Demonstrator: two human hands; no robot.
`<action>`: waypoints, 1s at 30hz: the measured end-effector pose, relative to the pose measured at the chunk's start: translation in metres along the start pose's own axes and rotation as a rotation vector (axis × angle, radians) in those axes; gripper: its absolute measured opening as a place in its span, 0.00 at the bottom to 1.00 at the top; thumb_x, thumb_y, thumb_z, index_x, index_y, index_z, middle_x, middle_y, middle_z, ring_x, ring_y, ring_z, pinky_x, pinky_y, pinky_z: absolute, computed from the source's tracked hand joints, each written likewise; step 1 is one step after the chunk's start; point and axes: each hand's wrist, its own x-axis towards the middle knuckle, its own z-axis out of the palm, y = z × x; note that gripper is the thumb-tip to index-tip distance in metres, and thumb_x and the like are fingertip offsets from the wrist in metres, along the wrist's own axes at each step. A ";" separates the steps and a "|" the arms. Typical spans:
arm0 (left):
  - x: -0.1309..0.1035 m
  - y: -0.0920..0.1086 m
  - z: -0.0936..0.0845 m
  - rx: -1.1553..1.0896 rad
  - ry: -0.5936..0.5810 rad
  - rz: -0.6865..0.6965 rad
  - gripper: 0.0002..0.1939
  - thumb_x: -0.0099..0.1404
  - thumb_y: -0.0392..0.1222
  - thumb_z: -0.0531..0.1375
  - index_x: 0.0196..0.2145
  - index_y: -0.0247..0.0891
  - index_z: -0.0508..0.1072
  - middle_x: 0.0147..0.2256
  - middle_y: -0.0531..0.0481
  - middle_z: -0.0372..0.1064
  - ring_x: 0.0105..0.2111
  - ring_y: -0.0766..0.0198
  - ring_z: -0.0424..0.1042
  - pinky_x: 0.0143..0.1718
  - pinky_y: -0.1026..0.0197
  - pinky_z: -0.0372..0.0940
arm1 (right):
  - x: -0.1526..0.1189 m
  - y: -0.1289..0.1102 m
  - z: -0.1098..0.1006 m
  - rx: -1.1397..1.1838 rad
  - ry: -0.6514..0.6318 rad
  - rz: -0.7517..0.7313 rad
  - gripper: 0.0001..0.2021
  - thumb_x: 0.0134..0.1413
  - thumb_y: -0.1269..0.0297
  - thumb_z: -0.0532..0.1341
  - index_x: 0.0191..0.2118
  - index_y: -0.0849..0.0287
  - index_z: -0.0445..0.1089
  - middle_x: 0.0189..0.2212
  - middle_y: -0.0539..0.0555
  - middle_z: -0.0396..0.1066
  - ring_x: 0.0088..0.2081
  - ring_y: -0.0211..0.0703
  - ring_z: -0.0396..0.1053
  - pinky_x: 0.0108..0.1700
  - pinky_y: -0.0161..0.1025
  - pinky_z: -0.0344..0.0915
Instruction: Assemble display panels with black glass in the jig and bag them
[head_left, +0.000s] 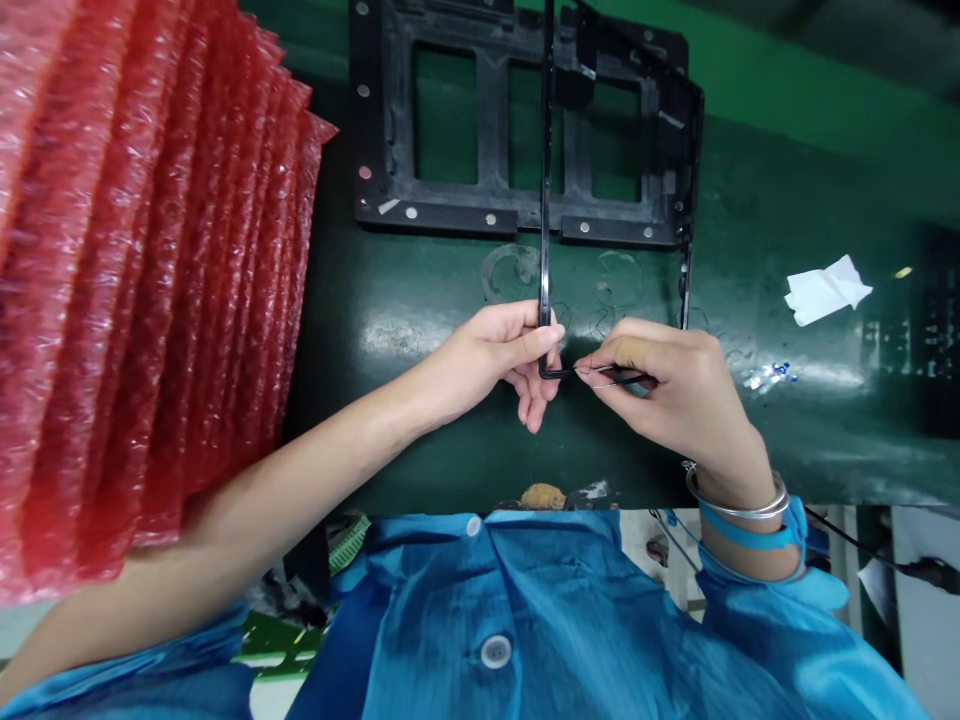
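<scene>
A thin black frame (546, 240) runs upright through the middle of the view and bends at a corner near its lower end. My left hand (517, 352) is closed on this frame just above the corner, thumb across it. To the right, my right hand (667, 385) pinches at the frame's lower edge and also holds a thin, pointed tool, perhaps tweezers (619, 380). The fingers cover much of that tool and edge. Beyond both hands lies a black fixture (442, 210) with rectangular openings and round inserts, partly behind the frame.
Red bubble-wrap bags (165, 250) stand in a row at the left, over my left forearm. On the green table (765, 210) at the right lie a torn white paper (828, 290) and a small blue-and-clear scrap (772, 375). The table's near edge meets my blue shirt.
</scene>
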 end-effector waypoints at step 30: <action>0.002 -0.002 -0.001 -0.032 -0.005 -0.001 0.19 0.63 0.51 0.65 0.29 0.35 0.64 0.20 0.52 0.71 0.16 0.65 0.72 0.16 0.68 0.65 | -0.003 -0.001 0.001 -0.228 0.055 -0.113 0.10 0.60 0.72 0.57 0.30 0.58 0.73 0.26 0.52 0.72 0.24 0.34 0.64 0.25 0.34 0.59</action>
